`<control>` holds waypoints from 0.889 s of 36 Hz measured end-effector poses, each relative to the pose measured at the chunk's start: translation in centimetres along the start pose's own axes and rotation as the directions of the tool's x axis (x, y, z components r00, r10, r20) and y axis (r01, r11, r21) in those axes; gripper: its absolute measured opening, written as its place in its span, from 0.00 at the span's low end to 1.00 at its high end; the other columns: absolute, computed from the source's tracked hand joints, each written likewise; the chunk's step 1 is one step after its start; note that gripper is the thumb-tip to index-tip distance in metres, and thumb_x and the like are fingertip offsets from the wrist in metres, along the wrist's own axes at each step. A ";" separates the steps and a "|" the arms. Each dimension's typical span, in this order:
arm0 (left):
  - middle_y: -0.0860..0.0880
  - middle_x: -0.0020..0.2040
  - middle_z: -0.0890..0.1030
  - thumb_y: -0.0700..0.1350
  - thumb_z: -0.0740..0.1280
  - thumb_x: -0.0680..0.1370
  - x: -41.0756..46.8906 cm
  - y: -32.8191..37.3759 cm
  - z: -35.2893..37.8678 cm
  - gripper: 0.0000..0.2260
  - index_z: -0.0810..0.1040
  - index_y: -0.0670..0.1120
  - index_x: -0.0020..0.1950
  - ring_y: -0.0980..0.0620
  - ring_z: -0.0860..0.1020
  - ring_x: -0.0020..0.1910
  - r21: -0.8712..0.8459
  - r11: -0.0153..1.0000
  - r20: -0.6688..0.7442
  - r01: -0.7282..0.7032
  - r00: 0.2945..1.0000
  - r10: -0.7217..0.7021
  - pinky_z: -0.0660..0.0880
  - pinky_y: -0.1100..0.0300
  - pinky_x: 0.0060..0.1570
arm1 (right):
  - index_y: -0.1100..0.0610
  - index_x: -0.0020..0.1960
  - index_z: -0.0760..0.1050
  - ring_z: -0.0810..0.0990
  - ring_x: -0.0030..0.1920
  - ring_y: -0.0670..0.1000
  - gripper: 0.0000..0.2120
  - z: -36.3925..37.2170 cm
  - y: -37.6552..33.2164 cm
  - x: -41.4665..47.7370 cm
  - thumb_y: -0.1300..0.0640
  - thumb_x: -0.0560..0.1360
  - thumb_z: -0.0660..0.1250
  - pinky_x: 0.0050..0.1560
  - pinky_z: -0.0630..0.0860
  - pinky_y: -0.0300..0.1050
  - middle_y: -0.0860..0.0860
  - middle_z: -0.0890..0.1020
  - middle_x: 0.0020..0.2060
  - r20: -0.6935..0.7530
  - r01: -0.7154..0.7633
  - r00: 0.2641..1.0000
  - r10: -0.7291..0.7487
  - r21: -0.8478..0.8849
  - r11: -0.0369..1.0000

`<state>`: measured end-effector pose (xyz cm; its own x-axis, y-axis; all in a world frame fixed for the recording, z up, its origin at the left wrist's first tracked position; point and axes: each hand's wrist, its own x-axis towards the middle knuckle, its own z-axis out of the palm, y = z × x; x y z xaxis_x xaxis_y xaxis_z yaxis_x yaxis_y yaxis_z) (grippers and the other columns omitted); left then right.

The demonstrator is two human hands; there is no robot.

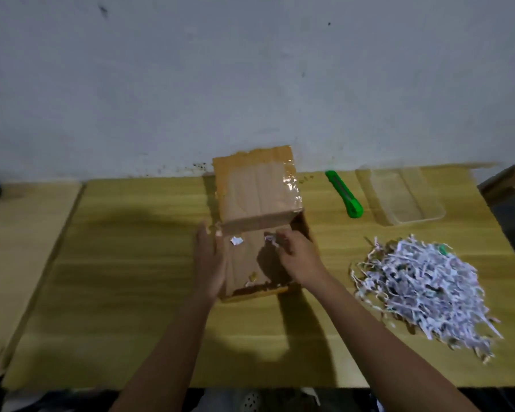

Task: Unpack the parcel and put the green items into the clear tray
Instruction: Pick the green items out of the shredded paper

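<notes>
My left hand (210, 263) lies flat against the box (259, 233), my right hand (295, 255) pinches paper scraps inside; light, flimsy stuff, best pinched gently.

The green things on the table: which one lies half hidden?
The small green piece in the shredded paper pile; the green utility knife lies fully exposed beside the clear tray.

Between the hands, a matt brown cardboard box (257, 221) carries glossy tape; right of them lie shredded paper (422, 292), a clear plastic tray (399, 194) and a matt wood-grain table (131, 263).
</notes>
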<state>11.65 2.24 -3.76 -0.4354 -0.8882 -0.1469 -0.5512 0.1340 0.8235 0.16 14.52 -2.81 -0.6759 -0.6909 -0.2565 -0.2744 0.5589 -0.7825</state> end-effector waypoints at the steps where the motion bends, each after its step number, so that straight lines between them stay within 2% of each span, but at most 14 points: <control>1: 0.42 0.68 0.68 0.45 0.54 0.81 0.2 -0.5 0.4 0.19 0.63 0.40 0.71 0.44 0.65 0.69 -0.040 0.999 0.030 0.008 1.000 -0.007 0.63 0.62 0.62 | 0.59 0.67 0.68 0.70 0.66 0.56 0.20 0.5 0.1 0.5 0.65 0.75 0.61 0.66 0.66 0.46 0.57 0.71 0.65 0.038 -0.019 0.999 0.020 -0.025 1.000; 3: 0.45 0.69 0.69 0.44 0.53 0.82 0.3 -1.1 1.0 0.18 0.64 0.41 0.71 0.46 0.65 0.71 -0.126 0.991 0.070 0.052 0.997 -0.043 0.62 0.63 0.66 | 0.61 0.68 0.66 0.67 0.68 0.58 0.21 1.2 0.6 1.4 0.66 0.75 0.60 0.68 0.63 0.47 0.58 0.68 0.67 0.070 -0.034 0.997 0.040 -0.082 0.996; 5: 0.48 0.73 0.64 0.43 0.53 0.82 0.5 -1.7 1.6 0.19 0.61 0.46 0.73 0.50 0.62 0.72 -0.206 0.975 0.091 0.080 0.994 -0.062 0.59 0.55 0.72 | 0.60 0.68 0.66 0.66 0.68 0.58 0.21 1.6 1.0 2.2 0.66 0.75 0.60 0.70 0.63 0.49 0.58 0.67 0.67 0.086 -0.027 0.996 0.037 -0.114 0.993; 7: 0.50 0.74 0.64 0.45 0.52 0.82 0.6 -2.1 1.7 0.19 0.61 0.50 0.73 0.52 0.63 0.72 -0.243 0.964 0.102 0.112 0.991 -0.090 0.61 0.50 0.72 | 0.59 0.67 0.68 0.68 0.66 0.57 0.20 2.0 1.1 2.7 0.67 0.76 0.59 0.68 0.65 0.45 0.58 0.69 0.66 0.157 0.031 0.987 -0.014 -0.107 0.994; 9: 0.51 0.74 0.64 0.46 0.52 0.82 0.7 -2.1 1.5 0.19 0.60 0.51 0.74 0.54 0.63 0.72 -0.267 0.957 0.118 0.115 0.989 -0.085 0.61 0.50 0.72 | 0.59 0.67 0.69 0.70 0.64 0.55 0.19 2.2 1.0 3.1 0.67 0.76 0.58 0.63 0.64 0.38 0.57 0.72 0.64 0.267 0.132 0.958 -0.104 -0.089 0.987; 12: 0.52 0.74 0.64 0.45 0.53 0.82 1.0 -2.4 1.2 0.19 0.60 0.50 0.73 0.57 0.62 0.71 -0.271 0.959 0.129 0.078 0.991 -0.044 0.61 0.61 0.70 | 0.59 0.66 0.70 0.69 0.65 0.54 0.18 2.3 0.9 4.0 0.66 0.77 0.58 0.66 0.62 0.38 0.57 0.71 0.65 0.289 0.200 0.941 -0.175 -0.057 0.978; 14: 0.52 0.73 0.64 0.44 0.54 0.82 1.2 -2.6 1.2 0.19 0.61 0.49 0.73 0.59 0.62 0.70 -0.296 0.952 0.132 0.073 0.991 -0.035 0.62 0.74 0.64 | 0.61 0.67 0.69 0.69 0.67 0.56 0.18 2.5 1.0 5.1 0.66 0.77 0.58 0.67 0.61 0.41 0.58 0.71 0.65 0.262 0.209 0.947 -0.183 -0.072 0.975; 16: 0.53 0.71 0.65 0.43 0.55 0.82 1.9 -2.7 1.3 0.19 0.62 0.48 0.73 0.61 0.63 0.69 -0.304 0.949 0.138 0.082 0.990 -0.042 0.61 0.81 0.58 | 0.61 0.67 0.69 0.68 0.66 0.57 0.18 2.8 1.0 6.3 0.66 0.77 0.57 0.65 0.60 0.36 0.58 0.72 0.65 0.295 0.260 0.930 -0.220 -0.100 0.961; 19: 0.53 0.71 0.66 0.43 0.54 0.82 2.4 -2.7 1.3 0.19 0.62 0.46 0.73 0.60 0.63 0.69 -0.300 0.951 0.151 0.075 0.988 -0.030 0.61 0.80 0.59 | 0.60 0.67 0.69 0.69 0.66 0.57 0.19 3.9 0.5 6.8 0.66 0.76 0.57 0.65 0.61 0.39 0.58 0.73 0.65 0.429 0.396 0.847 -0.314 -0.114 0.911; 22: 0.53 0.71 0.65 0.43 0.54 0.81 2.5 -2.8 1.1 0.19 0.61 0.46 0.73 0.59 0.62 0.70 -0.301 0.951 0.170 0.066 0.985 -0.015 0.62 0.77 0.61 | 0.63 0.61 0.73 0.70 0.62 0.58 0.17 4.9 0.0 6.9 0.69 0.74 0.58 0.61 0.64 0.42 0.60 0.75 0.59 0.583 0.496 0.731 -0.354 -0.099 0.862; 25: 0.57 0.68 0.64 0.44 0.54 0.82 2.4 -2.6 0.9 0.19 0.61 0.46 0.73 0.61 0.62 0.68 -0.293 0.954 0.174 0.064 0.985 -0.013 0.61 0.84 0.56 | 0.62 0.57 0.76 0.73 0.60 0.57 0.16 4.2 -0.7 6.8 0.71 0.73 0.57 0.61 0.68 0.45 0.59 0.77 0.57 0.661 0.507 0.669 -0.340 -0.071 0.859; 28: 0.58 0.67 0.63 0.44 0.53 0.82 2.3 -2.3 1.0 0.19 0.61 0.47 0.73 0.61 0.61 0.68 -0.312 0.948 0.173 0.068 0.985 -0.013 0.62 0.83 0.55 | 0.60 0.57 0.78 0.75 0.59 0.54 0.17 2.3 -0.7 6.4 0.70 0.74 0.57 0.62 0.70 0.45 0.57 0.79 0.57 0.732 0.512 0.612 -0.299 -0.079 0.855; 30: 0.58 0.67 0.64 0.44 0.53 0.82 2.2 -2.1 1.3 0.18 0.61 0.48 0.73 0.60 0.62 0.68 -0.336 0.939 0.165 0.073 0.986 -0.017 0.62 0.84 0.55 | 0.60 0.55 0.79 0.77 0.57 0.52 0.16 1.0 -0.5 5.9 0.70 0.75 0.57 0.61 0.72 0.44 0.56 0.81 0.55 0.714 0.444 0.650 -0.261 -0.078 0.893; 32: 0.56 0.69 0.65 0.44 0.54 0.82 2.2 -2.3 1.6 0.18 0.62 0.49 0.72 0.59 0.63 0.69 -0.358 0.931 0.147 0.072 0.989 -0.020 0.64 0.82 0.56 | 0.61 0.52 0.80 0.78 0.56 0.51 0.15 -0.1 -0.3 5.2 0.71 0.76 0.56 0.61 0.72 0.42 0.56 0.82 0.53 0.603 0.308 0.763 -0.234 -0.020 0.951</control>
<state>10.83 0.67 -6.80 -0.5242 -0.8165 -0.2420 -0.2891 -0.0966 0.9524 -3.32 10.80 -3.90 -0.0391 -0.9344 -0.3542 -0.4832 0.3279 -0.8118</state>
